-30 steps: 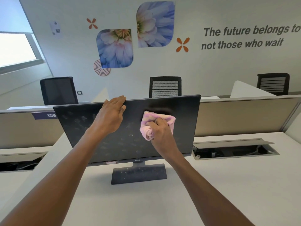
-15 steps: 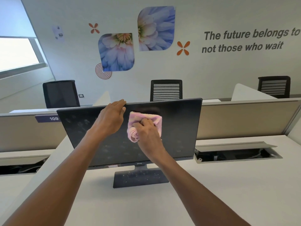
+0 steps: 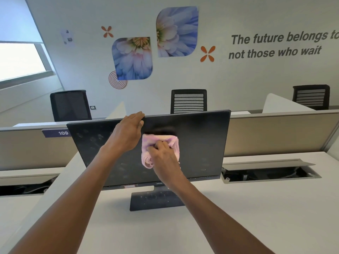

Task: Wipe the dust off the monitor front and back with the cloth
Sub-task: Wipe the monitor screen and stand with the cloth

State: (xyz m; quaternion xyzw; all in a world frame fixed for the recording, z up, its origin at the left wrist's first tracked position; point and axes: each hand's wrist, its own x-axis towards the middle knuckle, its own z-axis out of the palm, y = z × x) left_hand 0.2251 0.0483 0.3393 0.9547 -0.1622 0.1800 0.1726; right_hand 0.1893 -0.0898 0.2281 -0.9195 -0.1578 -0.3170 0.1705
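A black monitor (image 3: 200,143) stands on a white desk (image 3: 256,208), its screen facing me and speckled with dust on the left and lower parts. Its dark base (image 3: 156,199) is dusty too. My left hand (image 3: 128,132) holds the monitor's top edge, fingers over the rim. My right hand (image 3: 163,154) grips a bunched pink cloth (image 3: 146,156) and presses it against the middle of the screen, just right of my left hand. The monitor's back is hidden.
A beige partition (image 3: 275,136) runs behind the desk, with a "109" label (image 3: 63,133) at left. An open cable hatch (image 3: 269,171) lies in the desk right of the monitor. Three black chairs (image 3: 189,101) stand beyond the partition.
My right hand has slid the cloth leftward across the screen, from right of centre to close beside my left hand. My left hand has kept its hold on the top edge.
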